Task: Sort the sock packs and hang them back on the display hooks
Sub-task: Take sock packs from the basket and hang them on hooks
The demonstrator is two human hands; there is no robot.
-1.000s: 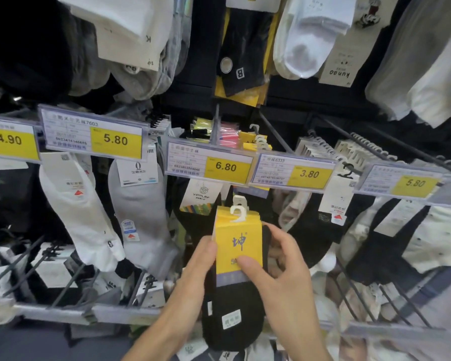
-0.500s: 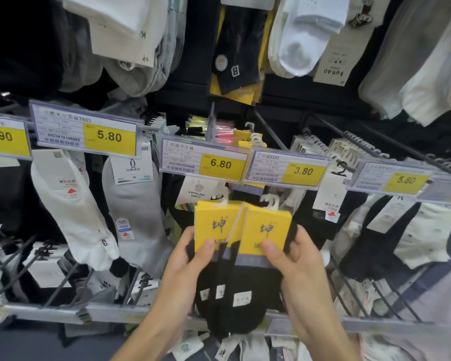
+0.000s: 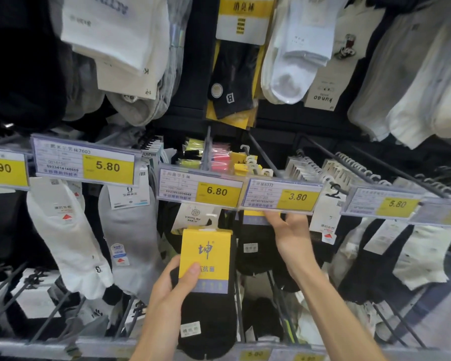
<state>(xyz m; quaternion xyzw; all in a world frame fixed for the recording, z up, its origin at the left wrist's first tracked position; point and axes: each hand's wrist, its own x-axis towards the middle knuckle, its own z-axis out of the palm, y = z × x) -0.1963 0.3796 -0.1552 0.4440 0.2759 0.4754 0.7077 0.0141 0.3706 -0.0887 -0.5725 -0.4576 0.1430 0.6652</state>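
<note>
At the far left of the rack we see a white sock (image 3: 63, 246) and a grey sock (image 3: 130, 243) hanging under the 5.80 tag (image 3: 107, 166). Below the 6.80 tag (image 3: 216, 191) our left hand (image 3: 172, 290) holds a black sock pack (image 3: 208, 290) upright, thumb pressed on its yellow card and the other fingers clenched behind it; its white hanger sits just under the tag, off any hook. Just right, our right hand (image 3: 289, 235) reaches up beneath the 3.80 tag (image 3: 297, 197), fingers touching the yellow card of a second pack (image 3: 250, 246) that hangs there; we cannot tell whether they grasp it. More packs hang further right.
</note>
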